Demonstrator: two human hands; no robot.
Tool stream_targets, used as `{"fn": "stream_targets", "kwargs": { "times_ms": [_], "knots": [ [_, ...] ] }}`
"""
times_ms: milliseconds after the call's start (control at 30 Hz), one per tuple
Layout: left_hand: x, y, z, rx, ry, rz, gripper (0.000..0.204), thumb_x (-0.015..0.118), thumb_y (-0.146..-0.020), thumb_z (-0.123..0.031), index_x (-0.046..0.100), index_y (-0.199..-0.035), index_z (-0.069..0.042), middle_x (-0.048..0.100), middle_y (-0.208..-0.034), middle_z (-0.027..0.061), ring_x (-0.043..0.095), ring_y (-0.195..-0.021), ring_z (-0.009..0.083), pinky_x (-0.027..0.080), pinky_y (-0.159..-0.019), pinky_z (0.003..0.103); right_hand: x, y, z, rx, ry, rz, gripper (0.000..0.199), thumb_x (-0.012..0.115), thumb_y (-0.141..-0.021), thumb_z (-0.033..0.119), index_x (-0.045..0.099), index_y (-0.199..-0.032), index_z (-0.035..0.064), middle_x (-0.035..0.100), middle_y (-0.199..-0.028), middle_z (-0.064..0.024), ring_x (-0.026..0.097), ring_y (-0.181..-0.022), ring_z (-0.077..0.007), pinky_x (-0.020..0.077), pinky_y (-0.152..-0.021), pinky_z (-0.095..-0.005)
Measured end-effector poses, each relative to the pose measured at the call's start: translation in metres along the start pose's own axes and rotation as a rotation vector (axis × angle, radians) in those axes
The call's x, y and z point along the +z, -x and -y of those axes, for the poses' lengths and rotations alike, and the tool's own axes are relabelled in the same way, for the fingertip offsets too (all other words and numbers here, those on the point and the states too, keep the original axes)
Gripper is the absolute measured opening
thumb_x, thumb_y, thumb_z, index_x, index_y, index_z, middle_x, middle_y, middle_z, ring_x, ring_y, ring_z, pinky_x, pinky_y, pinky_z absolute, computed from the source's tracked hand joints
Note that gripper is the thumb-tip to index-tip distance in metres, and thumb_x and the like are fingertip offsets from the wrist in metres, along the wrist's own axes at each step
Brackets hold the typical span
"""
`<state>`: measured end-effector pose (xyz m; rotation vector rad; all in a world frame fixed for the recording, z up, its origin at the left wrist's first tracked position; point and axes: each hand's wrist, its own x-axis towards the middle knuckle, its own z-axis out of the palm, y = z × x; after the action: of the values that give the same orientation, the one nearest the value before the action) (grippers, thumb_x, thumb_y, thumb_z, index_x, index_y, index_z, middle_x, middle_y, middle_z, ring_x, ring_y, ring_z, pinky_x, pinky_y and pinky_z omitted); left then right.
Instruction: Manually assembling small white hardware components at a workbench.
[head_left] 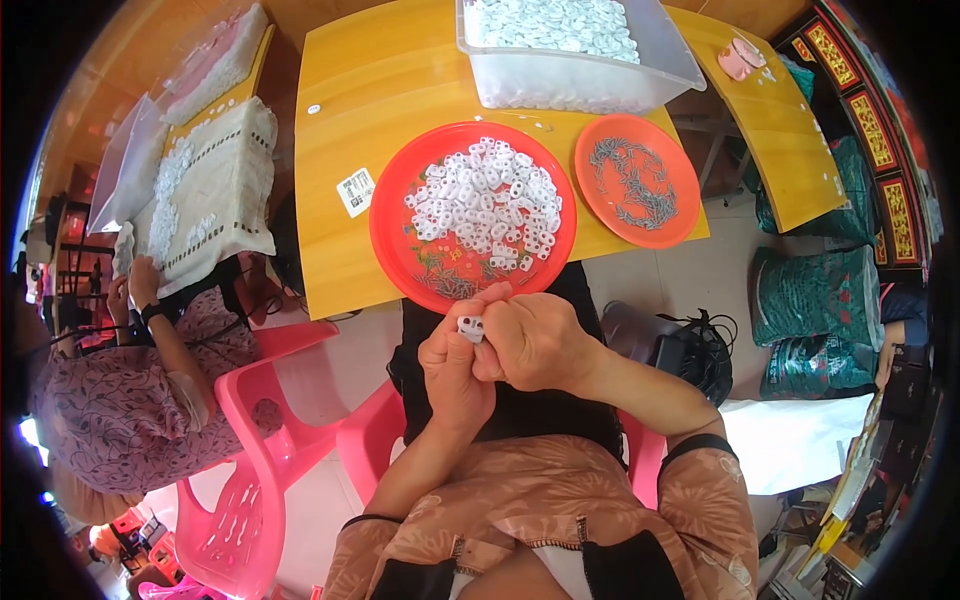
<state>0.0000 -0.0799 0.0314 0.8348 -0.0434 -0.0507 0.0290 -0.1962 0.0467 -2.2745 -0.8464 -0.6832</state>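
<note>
While both hands pinch a white part (470, 327), red plate (392, 250) heaped alike, clear bin (580, 85) too.

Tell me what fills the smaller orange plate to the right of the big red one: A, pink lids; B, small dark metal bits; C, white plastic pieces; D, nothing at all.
B: the smaller orange plate holds a scatter of small dark metal bits, while the white plastic pieces lie on the big red plate.

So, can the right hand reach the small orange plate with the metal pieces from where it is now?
Probably yes: the right hand is beside the table edge and nothing stands between it and the small orange plate.
</note>
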Motion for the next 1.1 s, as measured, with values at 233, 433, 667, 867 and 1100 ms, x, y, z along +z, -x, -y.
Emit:
{"fn": "stream_targets", "kwargs": {
  "times_ms": [233, 433, 667, 867, 1100],
  "knots": [
    [0.006, -0.001, -0.002, -0.011, 0.002, 0.003, 0.037, 0.047, -0.094, -0.029, 0.054, -0.110, 0.003, 0.053, -0.120, 0.0221, 0.054, -0.103, 0.0211, 0.040, -0.093, 0.033, -0.004, -0.001, -0.001, -0.035, 0.085, -0.037, 0.022, 0.058, -0.076, 0.024, 0.046, -0.071, 0.0063, 0.043, -0.052, -0.0026, 0.049, -0.044, -0.0164, 0.0403, -0.041, -0.0283],
    [0.006, -0.004, 0.003, -0.063, 0.021, -0.059, 0.039, 0.047, -0.094, -0.029, 0.053, -0.112, 0.005, 0.054, -0.119, 0.0182, 0.054, -0.104, 0.0194, 0.039, -0.094, 0.033, 0.004, 0.003, 0.001, 0.070, 0.016, -0.025, 0.019, 0.057, -0.078, 0.020, 0.046, -0.072, 0.0060, 0.046, -0.054, -0.0047, 0.051, -0.044, -0.0192, 0.0419, -0.042, -0.0304],
    [0.002, -0.009, 0.004, -0.054, 0.013, -0.101, 0.041, 0.049, -0.092, -0.030, 0.052, -0.115, 0.005, 0.055, -0.118, 0.0159, 0.053, -0.105, 0.0196, 0.040, -0.093, 0.032, -0.005, 0.003, 0.006, 0.485, -0.548, 0.059, 0.014, 0.053, -0.087, 0.016, 0.051, -0.086, 0.0023, 0.052, -0.061, -0.0122, 0.055, -0.049, -0.0206, 0.0431, -0.045, -0.0329],
    [-0.004, -0.008, 0.007, -0.043, -0.058, -0.108, 0.032, 0.051, -0.091, -0.017, 0.053, -0.116, 0.005, 0.056, -0.117, 0.0149, 0.054, -0.104, 0.0184, 0.041, -0.092, 0.030, -0.012, -0.005, 0.008, 0.872, -1.095, 0.110, 0.020, 0.048, -0.093, 0.019, 0.055, -0.085, 0.0024, 0.042, -0.055, 0.0024, 0.038, -0.048, -0.0037, 0.0297, -0.042, -0.0215],
    [-0.020, 0.003, 0.014, -0.049, -0.244, -0.073, 0.025, 0.049, -0.089, -0.003, 0.055, -0.112, 0.005, 0.058, -0.114, 0.0120, 0.053, -0.104, 0.0156, 0.040, -0.092, 0.028, -0.014, 0.011, 0.004, 1.077, -1.246, 0.220, 0.025, 0.050, -0.092, 0.022, 0.063, -0.087, 0.0011, 0.046, -0.053, 0.0031, 0.039, -0.045, -0.0024, 0.0274, -0.039, -0.0191]
  ]
}}
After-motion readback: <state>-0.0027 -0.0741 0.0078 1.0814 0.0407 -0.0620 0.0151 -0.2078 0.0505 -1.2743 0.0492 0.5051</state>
